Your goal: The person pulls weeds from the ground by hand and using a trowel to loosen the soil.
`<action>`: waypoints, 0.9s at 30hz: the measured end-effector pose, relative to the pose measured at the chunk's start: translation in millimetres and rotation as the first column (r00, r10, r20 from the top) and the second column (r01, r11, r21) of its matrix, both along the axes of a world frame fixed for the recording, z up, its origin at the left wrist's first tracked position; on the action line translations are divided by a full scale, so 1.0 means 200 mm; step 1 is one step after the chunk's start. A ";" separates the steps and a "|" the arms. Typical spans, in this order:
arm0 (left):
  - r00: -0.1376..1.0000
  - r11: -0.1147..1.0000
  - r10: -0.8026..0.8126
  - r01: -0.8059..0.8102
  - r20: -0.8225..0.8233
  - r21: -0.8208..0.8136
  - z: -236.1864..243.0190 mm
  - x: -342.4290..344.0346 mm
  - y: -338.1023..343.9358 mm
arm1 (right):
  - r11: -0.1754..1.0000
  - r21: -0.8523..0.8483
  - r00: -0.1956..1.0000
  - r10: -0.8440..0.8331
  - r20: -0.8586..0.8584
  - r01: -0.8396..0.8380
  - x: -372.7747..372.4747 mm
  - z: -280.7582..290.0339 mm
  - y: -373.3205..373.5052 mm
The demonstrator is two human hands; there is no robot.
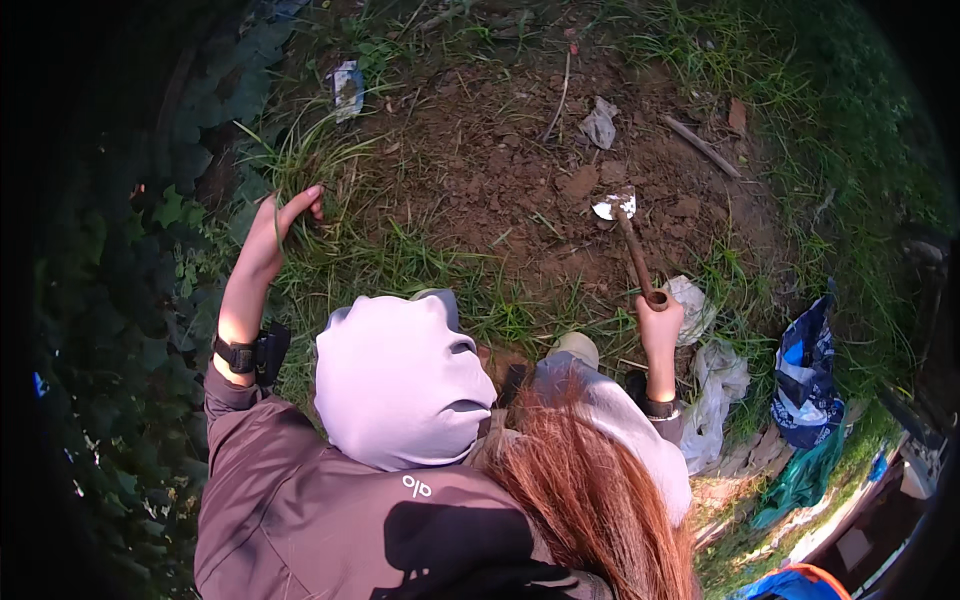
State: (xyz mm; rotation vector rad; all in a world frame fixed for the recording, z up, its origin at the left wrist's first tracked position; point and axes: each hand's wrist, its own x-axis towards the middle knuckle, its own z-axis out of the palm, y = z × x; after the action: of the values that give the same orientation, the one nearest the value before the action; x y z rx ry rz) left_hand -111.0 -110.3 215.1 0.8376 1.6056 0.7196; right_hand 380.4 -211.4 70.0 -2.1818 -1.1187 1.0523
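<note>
At the left, my left hand (287, 222) reaches into a tuft of long green grass (318, 160), fingers curled closed around some blades; its far fingers are partly hidden. My right hand (661, 322) is wrapped around the handle of a small trowel (636, 248). The brown handle ends in a hollow round opening just above my fist. Its bright metal blade points away from me and rests against the loose brown soil (540, 190). Between my arms are my knees in pale trousers, with long reddish hair hanging over the right one.
A crumpled grey wrapper (599, 123), a stick (702, 147) and a blue-white packet (347, 90) lie around the soil. Clear plastic (716, 395) is beside my right wrist. Farther right are a blue-white bag (806, 375) and green plastic (800, 478). Leafy plants (130, 330) border the left.
</note>
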 end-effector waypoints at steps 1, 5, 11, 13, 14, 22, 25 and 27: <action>0.994 1.000 0.021 -0.023 -0.106 -0.020 0.05 -0.07 -0.11 | 1.000 0.020 0.998 -0.016 -0.069 0.017 0.05 -0.07 -0.02; 0.953 0.981 0.193 -0.182 -0.232 0.072 0.24 -0.24 -0.53 | 0.999 -0.038 0.974 -0.036 -0.223 0.028 0.15 0.00 0.04; 0.745 0.844 0.536 -0.473 -0.396 0.253 0.35 -0.45 -1.39 | 0.993 -0.048 0.994 0.109 -0.011 -0.110 0.18 0.14 0.18; 0.641 0.774 0.607 -0.612 -0.469 0.166 0.40 -0.44 -1.68 | 0.969 0.008 0.966 0.244 0.087 -0.246 0.16 0.18 0.27; 0.563 0.740 0.613 -0.655 -0.555 0.152 0.44 -0.42 -1.82 | 0.959 0.008 0.955 0.281 0.099 -0.283 0.13 0.19 0.31; 0.391 0.140 0.299 -0.920 -0.870 -0.365 0.68 -0.06 -3.06 | 0.863 -0.018 0.849 0.500 0.168 -0.505 -0.11 0.28 0.56; 0.199 0.210 0.638 -0.974 -0.744 -0.081 0.85 0.21 -3.54 | 0.821 -0.021 0.811 0.566 0.148 -0.570 -0.23 0.31 0.60; 0.127 0.136 0.569 -0.989 -0.812 -0.059 0.99 0.38 -3.74 | 0.784 -0.002 0.776 0.616 0.134 -0.621 -0.30 0.34 0.62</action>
State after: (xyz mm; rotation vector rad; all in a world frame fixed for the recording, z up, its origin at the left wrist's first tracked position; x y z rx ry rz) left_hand -34.0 -857.9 413.6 -0.6811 2.8096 0.5770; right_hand 320.0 -88.2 137.5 -1.8915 -1.9909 1.1299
